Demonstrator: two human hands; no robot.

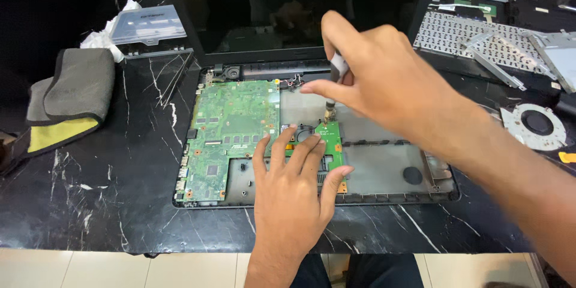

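There is one view, from a camera on the person's head, looking steeply down and slightly forward at the opened laptop base [372, 171] on a black marble table [108, 192]. The laptop sits at the middle of the picture, close enough that its green circuit board [234, 126] shows fine detail. Above the laptop the dark screen [288, 6] fills the top edge; below it the table's near edge and pale floor tiles [120, 270] show. Both forearms enter from the near side, below and right of the laptop.
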